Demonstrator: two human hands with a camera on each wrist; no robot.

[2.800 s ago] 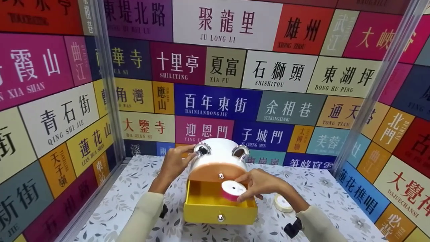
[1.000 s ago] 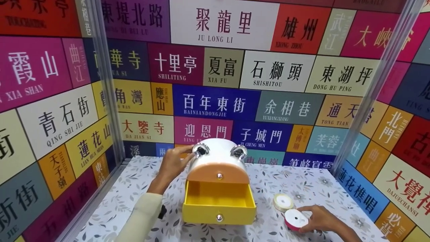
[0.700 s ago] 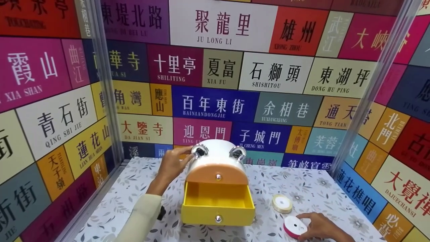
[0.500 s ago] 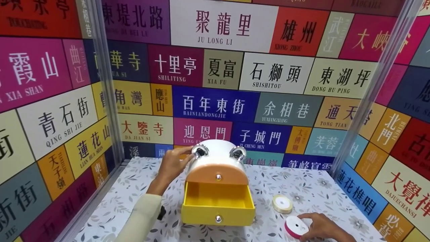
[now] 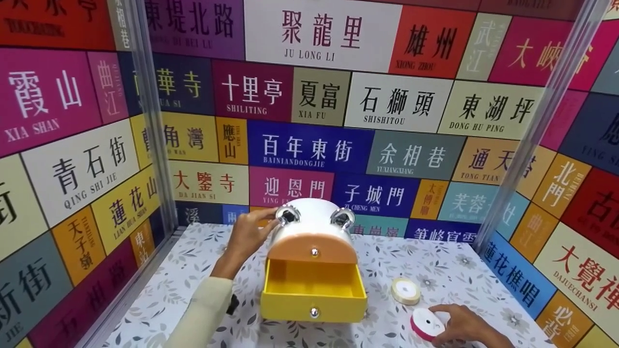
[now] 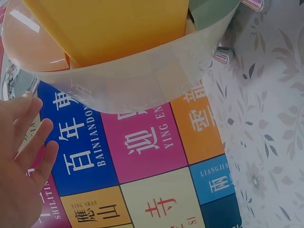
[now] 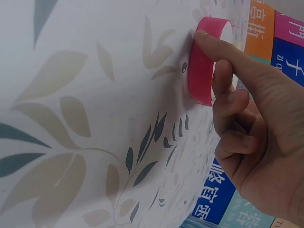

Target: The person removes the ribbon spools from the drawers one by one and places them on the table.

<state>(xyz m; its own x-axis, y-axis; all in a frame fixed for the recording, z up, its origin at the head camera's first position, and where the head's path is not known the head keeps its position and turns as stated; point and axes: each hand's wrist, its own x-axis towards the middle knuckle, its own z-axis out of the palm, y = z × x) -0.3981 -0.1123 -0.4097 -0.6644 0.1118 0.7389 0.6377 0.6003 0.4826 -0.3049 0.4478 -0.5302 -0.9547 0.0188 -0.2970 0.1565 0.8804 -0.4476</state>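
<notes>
A frog-shaped drawer box [image 5: 316,249] with a white top and silver ring eyes stands on the table, its yellow lower drawer [image 5: 314,309] pulled out and bare inside. At the box's left eye [image 5: 288,216], the thumb and forefinger of my left hand [image 5: 246,237] pinch the ring; the other fingers hang loose in the left wrist view [image 6: 40,147]. To the right of the drawer, my right hand [image 5: 462,325] pinches a spool of pink ribbon [image 5: 427,324] by its edge, low at the tabletop. The right wrist view shows its pink ribbon side [image 7: 206,61] on edge, several fingers curled behind.
A cream ribbon spool [image 5: 405,291] lies on the table just behind the pink one. The floral tablecloth [image 5: 193,270] covers the table. Wall panels with printed signs [image 5: 309,145] close in the back and both sides, with clear corner posts.
From above the drawer, my right hand has carried the pink ribbon spool right and down to the tabletop near the cream spool. My left hand stays at the box's eye.
</notes>
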